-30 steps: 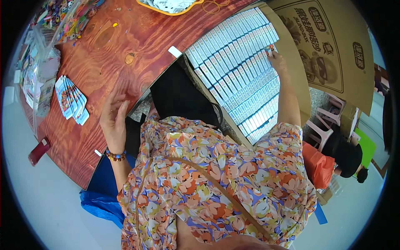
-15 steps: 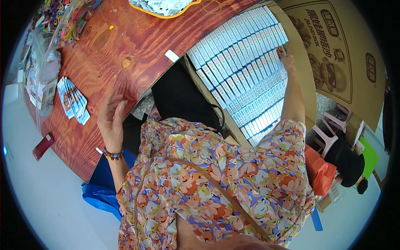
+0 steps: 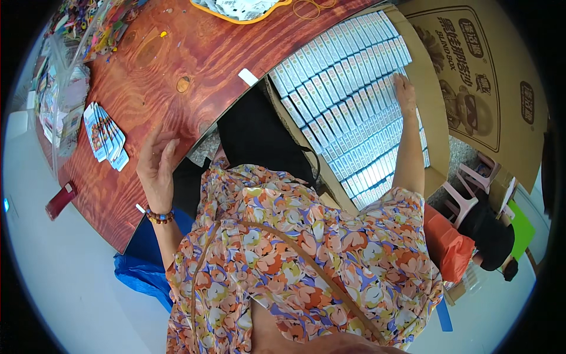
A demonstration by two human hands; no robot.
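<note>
A large cardboard carton [image 3: 433, 127] on my right holds several tightly packed rows of small pale-blue boxes [image 3: 336, 74]. My right hand [image 3: 404, 93] rests at the right end of the middle rows, its fingertips against the boxes. Those fingers are small and partly hidden, so whether they grip a box cannot be made out. Over the edge of the red wood-grain table [image 3: 200, 53], my left hand [image 3: 156, 165] hovers with thumb and fingers apart and nothing in it. A fan of printed cards [image 3: 105, 137] lies on the table beyond it.
An orange-rimmed basket [image 3: 250, 20] of white packets stands at the table's far side. Clear plastic bags [image 3: 62, 112] with colourful small items fill the far left. A dark red case [image 3: 61, 200] sits at the left edge. Pink stools [image 3: 460, 197] and a red bag [image 3: 448, 245] are at right.
My right hand has shifted slightly toward me along the carton's right side. The orange-red patch at its fingertips no longer shows. My left hand has hardly moved; the view has shifted slightly.
</note>
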